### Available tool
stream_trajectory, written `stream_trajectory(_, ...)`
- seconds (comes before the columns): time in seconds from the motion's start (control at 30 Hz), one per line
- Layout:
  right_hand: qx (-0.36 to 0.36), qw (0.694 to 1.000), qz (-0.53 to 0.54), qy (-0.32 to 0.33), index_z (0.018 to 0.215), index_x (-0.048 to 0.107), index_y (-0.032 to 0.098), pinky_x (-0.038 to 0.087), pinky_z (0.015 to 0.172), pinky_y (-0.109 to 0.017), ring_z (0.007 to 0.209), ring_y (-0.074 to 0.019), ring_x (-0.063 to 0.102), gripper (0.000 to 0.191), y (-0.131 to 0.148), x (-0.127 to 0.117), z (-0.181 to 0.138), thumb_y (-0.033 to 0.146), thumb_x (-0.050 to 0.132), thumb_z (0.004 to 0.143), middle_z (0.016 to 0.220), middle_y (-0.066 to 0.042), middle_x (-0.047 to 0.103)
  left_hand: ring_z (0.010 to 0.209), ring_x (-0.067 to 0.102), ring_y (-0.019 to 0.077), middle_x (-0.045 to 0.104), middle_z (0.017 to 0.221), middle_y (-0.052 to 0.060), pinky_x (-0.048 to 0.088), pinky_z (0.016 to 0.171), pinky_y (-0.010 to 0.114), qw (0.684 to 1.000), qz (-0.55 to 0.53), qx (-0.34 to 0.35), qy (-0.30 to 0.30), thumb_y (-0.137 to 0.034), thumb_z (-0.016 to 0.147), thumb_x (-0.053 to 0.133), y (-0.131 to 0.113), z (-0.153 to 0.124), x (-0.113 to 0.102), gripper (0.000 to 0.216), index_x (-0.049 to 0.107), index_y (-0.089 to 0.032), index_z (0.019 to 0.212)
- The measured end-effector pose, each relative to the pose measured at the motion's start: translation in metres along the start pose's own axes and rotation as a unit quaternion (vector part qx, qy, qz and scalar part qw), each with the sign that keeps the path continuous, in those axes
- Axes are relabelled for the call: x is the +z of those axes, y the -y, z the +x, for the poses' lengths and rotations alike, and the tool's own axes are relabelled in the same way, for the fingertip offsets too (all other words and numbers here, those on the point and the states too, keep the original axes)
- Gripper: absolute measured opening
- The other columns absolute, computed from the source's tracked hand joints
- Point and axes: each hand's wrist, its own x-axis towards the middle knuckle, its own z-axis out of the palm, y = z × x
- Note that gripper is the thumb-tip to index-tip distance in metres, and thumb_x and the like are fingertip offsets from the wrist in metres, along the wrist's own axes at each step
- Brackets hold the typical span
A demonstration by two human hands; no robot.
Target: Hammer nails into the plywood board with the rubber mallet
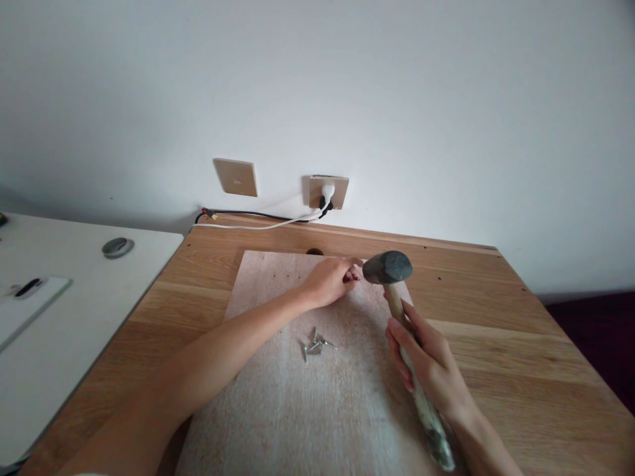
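My right hand is wrapped around the wooden handle of a mallet with a dark head. The head is raised above the board's far right part, just right of my left hand. That left hand rests near the far edge of a pale wooden board, its fingers pinched together. Whatever sits between those fingertips is hidden or too small to make out. Several silvery nails lie in a loose pile on the board, nearer to me than the left hand.
The board lies on a wooden table against a white wall. A wall socket holds plugs with a white cable and a black one. To the left, a white table carries a grey ring-shaped object.
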Motion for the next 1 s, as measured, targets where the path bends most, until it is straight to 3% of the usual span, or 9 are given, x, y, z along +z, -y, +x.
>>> stream_trajectory(0.13,0.009,0.999,-0.032,0.021,0.09,0.052,0.025,0.035,0.029,-0.019,0.032,-0.009,0.036,0.044,0.002,0.001,0.0,0.068,0.057,0.096,0.045,0.01,0.045,0.079,0.072,0.0157,0.079,0.092,0.004,0.053,0.076,0.025,1.0,0.005,-0.002,-0.005,-0.002,0.082,0.066,0.001,0.0,0.0,0.038,0.071,-0.017,0.117)
stream_trajectory(0.33,0.005,1.0,-0.003,-0.017,0.09,0.052,0.025,0.037,0.028,-0.02,0.034,-0.0085,0.038,0.044,0.004,-0.001,-0.003,0.068,0.058,0.095,0.053,0.009,0.046,0.08,0.074,0.0161,0.08,0.094,0.005,0.055,0.077,0.026,1.0,-0.012,-0.018,-0.001,-0.008,0.084,0.072,0.002,0.0,0.001,0.034,0.07,-0.016,0.118)
stream_trajectory(0.5,0.021,0.999,-0.033,0.019,0.096,0.053,0.025,0.036,0.029,-0.02,0.032,-0.0095,0.038,0.043,0.001,-0.003,-0.004,0.067,0.059,0.094,0.05,0.009,0.047,0.077,0.073,0.0156,0.08,0.09,0.004,0.053,0.075,0.026,1.0,-0.001,-0.015,-0.006,-0.003,0.085,0.068,0.001,0.0,0.0,0.035,0.071,-0.016,0.118)
stream_trajectory(0.67,0.007,1.0,-0.025,-0.006,0.091,0.052,0.025,0.038,0.029,-0.02,0.034,-0.0098,0.04,0.045,0.003,0.0,-0.006,0.069,0.058,0.094,0.05,0.009,0.044,0.082,0.075,0.0166,0.08,0.094,0.005,0.053,0.076,0.026,1.0,-0.011,-0.012,0.001,-0.004,0.083,0.071,-0.001,-0.001,-0.002,0.034,0.071,-0.016,0.115)
stream_trajectory(0.83,0.013,0.999,-0.03,0.021,0.091,0.051,0.025,0.037,0.029,-0.019,0.033,-0.0092,0.038,0.044,0.001,0.001,-0.002,0.069,0.057,0.096,0.048,0.009,0.045,0.078,0.073,0.0156,0.079,0.089,0.003,0.052,0.076,0.027,1.0,-0.007,-0.02,-0.001,-0.001,0.084,0.066,-0.001,0.0,0.0,0.035,0.07,-0.016,0.115)
stream_trajectory(1.0,-0.001,1.0,0.001,-0.022,0.089,0.051,0.025,0.036,0.029,-0.018,0.033,-0.0076,0.037,0.043,-0.002,-0.002,0.0,0.066,0.058,0.096,0.05,0.01,0.045,0.084,0.068,0.0153,0.073,0.105,0.008,0.052,0.08,0.028,1.0,0.005,0.002,0.03,-0.007,0.084,0.07,-0.009,-0.005,-0.017,0.032,0.065,-0.014,0.115)
